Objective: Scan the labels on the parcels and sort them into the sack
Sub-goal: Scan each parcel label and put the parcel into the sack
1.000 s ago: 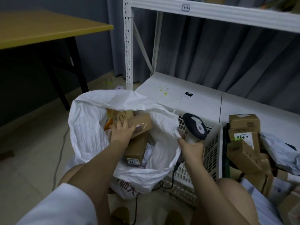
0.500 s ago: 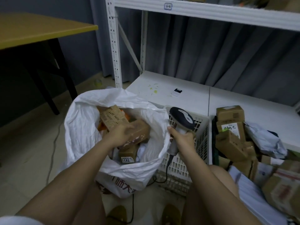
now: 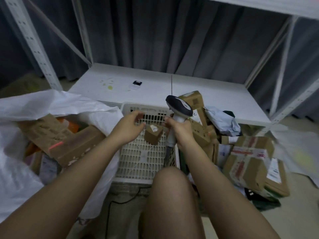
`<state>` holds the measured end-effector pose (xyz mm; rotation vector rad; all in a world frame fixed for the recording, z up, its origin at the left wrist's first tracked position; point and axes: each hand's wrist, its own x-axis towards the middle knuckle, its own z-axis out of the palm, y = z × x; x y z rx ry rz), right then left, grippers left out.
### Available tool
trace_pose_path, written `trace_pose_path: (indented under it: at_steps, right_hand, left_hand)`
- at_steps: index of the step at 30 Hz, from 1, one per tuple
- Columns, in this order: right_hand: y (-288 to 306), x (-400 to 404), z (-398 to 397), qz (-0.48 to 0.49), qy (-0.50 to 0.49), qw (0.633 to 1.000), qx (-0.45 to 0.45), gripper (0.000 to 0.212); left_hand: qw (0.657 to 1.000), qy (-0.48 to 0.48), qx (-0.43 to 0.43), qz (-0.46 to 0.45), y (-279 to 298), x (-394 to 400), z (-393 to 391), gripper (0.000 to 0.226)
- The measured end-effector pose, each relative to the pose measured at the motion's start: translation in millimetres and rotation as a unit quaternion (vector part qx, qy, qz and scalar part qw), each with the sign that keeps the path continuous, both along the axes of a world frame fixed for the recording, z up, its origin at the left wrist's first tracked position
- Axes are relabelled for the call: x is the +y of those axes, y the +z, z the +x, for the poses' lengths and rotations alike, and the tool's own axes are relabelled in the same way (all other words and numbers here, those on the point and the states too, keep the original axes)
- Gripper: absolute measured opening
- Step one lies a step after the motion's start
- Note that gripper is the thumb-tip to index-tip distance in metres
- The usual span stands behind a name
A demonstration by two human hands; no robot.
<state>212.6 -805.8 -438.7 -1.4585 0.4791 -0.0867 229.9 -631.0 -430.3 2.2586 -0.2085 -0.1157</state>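
A small brown cardboard parcel [image 3: 153,136] with a little white label on its top face sits in the white slotted plastic basket [image 3: 145,159], between the person's two hands. The left hand [image 3: 128,125] hovers just above and left of it with fingers loosely spread, holding nothing. The right hand [image 3: 180,131] is wrapped round the handle of the white barcode scanner with a dark head [image 3: 178,106]; its fingertips look close to the parcel, but I cannot tell whether they touch it. The parcel looks light and stiff, easy to pinch by two opposite side faces with the label left uncovered for the scan; taped cardboard is unlikely to slip. Half a second ago the left hand was down in the white woven plastic sack [image 3: 15,178] on a larger brown box; now it is out and over at the basket, and the view has swung right toward the heap of brown cartons [image 3: 248,163].
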Motion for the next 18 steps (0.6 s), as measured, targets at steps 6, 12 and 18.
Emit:
trace_pose_path:
  at_steps: [6,12,18]
  right_hand:
    - [-47.6,-64.6,49.3,-0.029,-0.020,0.998,0.042,0.011]
    - [-92.4,-77.0,84.9,-0.034,-0.029,0.997,0.057,0.006]
    - [-162.9,-61.6,143.4,-0.008,-0.055,0.995,0.080,0.036]
  left_hand:
    - [0.996,-0.017,0.086,0.016,-60.9,-82.9,80.4,0.052]
    - [0.989,0.046,0.138,0.020,-132.1,-104.1,127.6,0.051]
    - [0.983,0.087,0.163,-0.011,-212.4,-122.8,175.9,0.091]
